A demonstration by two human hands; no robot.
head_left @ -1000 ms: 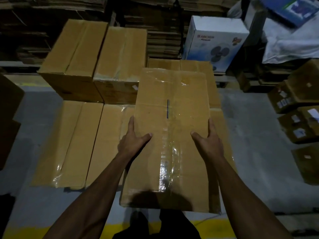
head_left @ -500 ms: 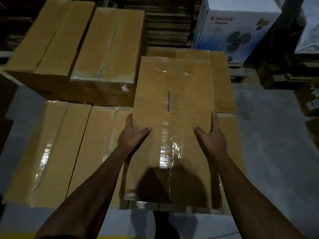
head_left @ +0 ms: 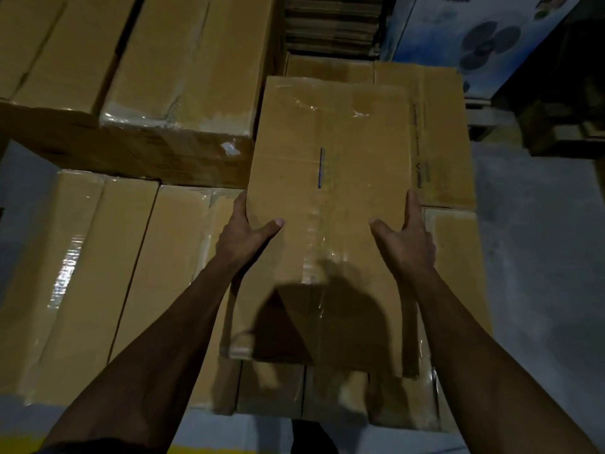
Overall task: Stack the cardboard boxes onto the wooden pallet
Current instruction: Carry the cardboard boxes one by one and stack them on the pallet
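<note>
Above the lower layer of stacked brown boxes (head_left: 137, 276) — long taped brown cardboard box (head_left: 327, 198), long axis pointing away, clasped at both flanks by left hand (head_left: 244, 235) and right hand (head_left: 409, 242), equally near — lower straight down

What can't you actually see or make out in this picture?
Head view only:
- Wooden pallet: hidden under the stacked boxes.
- Fingers of the left hand and right hand: behind the sides of the carried box.
- Fan box: cut off by the top edge.
- Box print: too dim to read.
</note>
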